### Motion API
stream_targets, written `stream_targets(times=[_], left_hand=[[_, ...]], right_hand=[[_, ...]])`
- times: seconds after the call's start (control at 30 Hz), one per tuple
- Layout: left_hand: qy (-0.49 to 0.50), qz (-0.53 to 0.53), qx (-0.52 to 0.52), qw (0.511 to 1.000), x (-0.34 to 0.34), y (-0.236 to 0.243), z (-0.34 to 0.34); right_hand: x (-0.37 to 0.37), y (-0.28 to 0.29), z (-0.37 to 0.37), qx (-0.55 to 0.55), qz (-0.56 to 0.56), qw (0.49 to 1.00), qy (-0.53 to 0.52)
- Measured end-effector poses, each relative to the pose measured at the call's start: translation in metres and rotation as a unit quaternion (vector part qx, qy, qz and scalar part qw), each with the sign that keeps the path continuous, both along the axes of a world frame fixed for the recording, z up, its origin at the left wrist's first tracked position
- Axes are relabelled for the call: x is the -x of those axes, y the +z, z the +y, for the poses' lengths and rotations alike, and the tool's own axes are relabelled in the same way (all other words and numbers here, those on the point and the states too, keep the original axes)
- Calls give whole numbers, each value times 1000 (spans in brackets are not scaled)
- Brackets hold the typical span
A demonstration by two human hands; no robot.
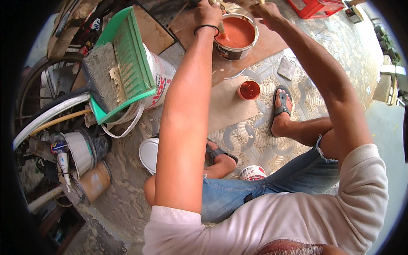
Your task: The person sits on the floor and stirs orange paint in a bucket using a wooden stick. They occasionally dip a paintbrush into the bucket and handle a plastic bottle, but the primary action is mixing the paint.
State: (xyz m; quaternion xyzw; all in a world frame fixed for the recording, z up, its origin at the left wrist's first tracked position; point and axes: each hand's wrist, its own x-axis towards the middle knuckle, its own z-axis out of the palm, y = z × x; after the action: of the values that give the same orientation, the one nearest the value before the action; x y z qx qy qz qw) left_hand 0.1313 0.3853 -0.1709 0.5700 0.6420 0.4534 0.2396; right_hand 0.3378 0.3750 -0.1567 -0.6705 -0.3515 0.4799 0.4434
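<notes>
A paint can full of orange-red paint stands on a brown board at the top of the view. My left hand is closed on a pale stick or brush handle that dips into the paint. A black band circles that wrist. My right hand reaches past the can's far rim at the top edge; what it touches is hidden. A small round lid coated in the same paint lies on a sheet of cardboard near my right foot.
A green dustpan and a grey brush rest on a white bucket at left. A white lid and a small tin sit by my legs. Cans, a bicycle wheel and clutter fill the left; a red crate is at top.
</notes>
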Motion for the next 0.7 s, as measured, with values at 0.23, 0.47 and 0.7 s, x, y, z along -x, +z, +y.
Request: stream_targets(times=[0.23,0.47,0.7], left_hand=[[-21,10,33,999,-8,-7,10],[72,44,-194,977,88,-96,-16],[251,115,465,841,155,-193,-323]], right_hand=[[-63,123,-104,8,-82,994,66],[-47,142,-205,159,58,929,328],[-10,54,-155,291,137,864,386]])
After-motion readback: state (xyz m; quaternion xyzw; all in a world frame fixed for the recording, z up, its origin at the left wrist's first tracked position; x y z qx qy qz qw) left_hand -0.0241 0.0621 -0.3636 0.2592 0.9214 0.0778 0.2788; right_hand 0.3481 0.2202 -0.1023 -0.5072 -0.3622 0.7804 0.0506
